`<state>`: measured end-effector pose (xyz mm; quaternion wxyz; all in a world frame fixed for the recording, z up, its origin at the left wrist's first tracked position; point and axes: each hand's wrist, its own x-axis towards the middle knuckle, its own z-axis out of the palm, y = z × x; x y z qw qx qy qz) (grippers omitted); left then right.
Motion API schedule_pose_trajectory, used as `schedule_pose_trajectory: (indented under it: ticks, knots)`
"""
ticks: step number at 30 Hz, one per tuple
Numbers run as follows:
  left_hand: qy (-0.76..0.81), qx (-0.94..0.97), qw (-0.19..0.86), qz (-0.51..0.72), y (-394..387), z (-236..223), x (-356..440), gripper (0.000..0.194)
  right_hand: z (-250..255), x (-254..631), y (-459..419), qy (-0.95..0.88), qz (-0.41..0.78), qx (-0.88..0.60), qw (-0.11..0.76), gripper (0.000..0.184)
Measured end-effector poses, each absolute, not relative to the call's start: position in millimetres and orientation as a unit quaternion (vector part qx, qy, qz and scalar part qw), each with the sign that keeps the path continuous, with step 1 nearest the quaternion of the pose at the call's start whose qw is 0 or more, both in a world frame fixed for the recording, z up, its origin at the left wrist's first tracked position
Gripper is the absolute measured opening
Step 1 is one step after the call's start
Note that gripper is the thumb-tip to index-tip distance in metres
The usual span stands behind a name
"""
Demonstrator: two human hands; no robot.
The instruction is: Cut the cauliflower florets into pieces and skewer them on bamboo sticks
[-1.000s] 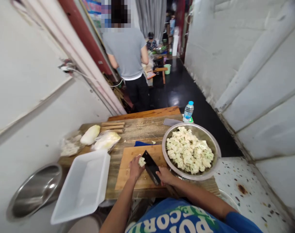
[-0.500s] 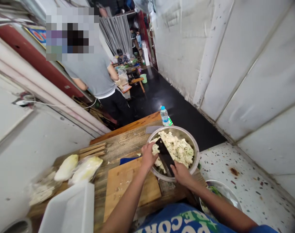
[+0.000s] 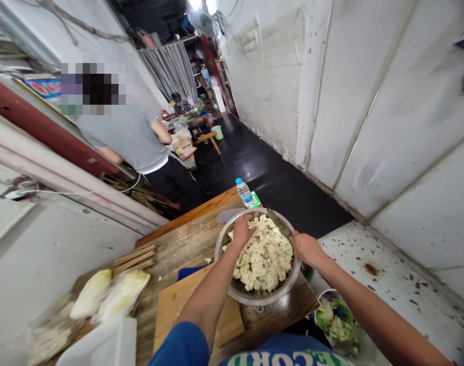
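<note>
A wide metal bowl (image 3: 259, 300) full of cut cauliflower (image 3: 263, 262) stands at the right end of the wooden table. My left hand (image 3: 242, 233) reaches over the bowl's far left side, at the edge of the cauliflower. Its thumb is apart from its fingers, and nothing shows in it. By the right rim, my right hand (image 3: 307, 248) is closed on the handle of a cleaver (image 3: 279, 221). The dark blade lies along the inside of the bowl's far right side. A cutting board (image 3: 171, 300) rests left of the bowl, partly under my left arm.
A water bottle (image 3: 244, 192) stands behind the bowl. Wrapped cabbages (image 3: 121, 295), wooden sticks (image 3: 134, 258) and a white bin (image 3: 125, 340) are at the left. A bucket of green trimmings (image 3: 336, 320) sits on the floor at right. Another person (image 3: 128, 137) stands farther off.
The cleaver has moved from above the cauliflower to the bowl's right side with my right hand. The cauliflower piece by my left hand has left it. The view has shifted.
</note>
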<state>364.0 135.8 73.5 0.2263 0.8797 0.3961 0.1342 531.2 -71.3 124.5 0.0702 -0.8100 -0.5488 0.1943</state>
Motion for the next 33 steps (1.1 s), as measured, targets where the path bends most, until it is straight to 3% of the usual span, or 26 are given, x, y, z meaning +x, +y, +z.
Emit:
schedule_pose_trajectory:
  ticks: [5,10,15,18,26,29,33]
  knots:
    - [0.38,0.913,0.134,-0.058,124,76,360,0.043,111,531,-93,-0.524,0.201,-0.822,0.099,0.034]
    - [0.381,0.919,0.083,-0.061,108,70,379,0.04,107,520,-103,-0.506,0.199,-0.831,0.119,0.036]
    - [0.363,0.925,0.107,-0.04,109,72,383,0.039,102,517,-115,-0.496,0.19,-0.835,0.142,0.036]
    - [0.377,0.905,0.19,0.048,119,77,373,0.046,101,520,-125,-0.478,0.194,-0.838,0.177,0.034]
    - [0.423,0.591,0.632,0.269,123,106,292,0.049,101,509,-129,-0.463,0.234,-0.806,0.284,0.037]
    - [0.442,0.525,0.663,0.299,106,113,244,0.053,107,489,-117,-0.492,0.254,-0.782,0.287,0.037]
    - [0.531,0.478,0.593,0.371,76,103,169,0.053,121,441,-97,-0.576,0.298,-0.724,0.237,0.038]
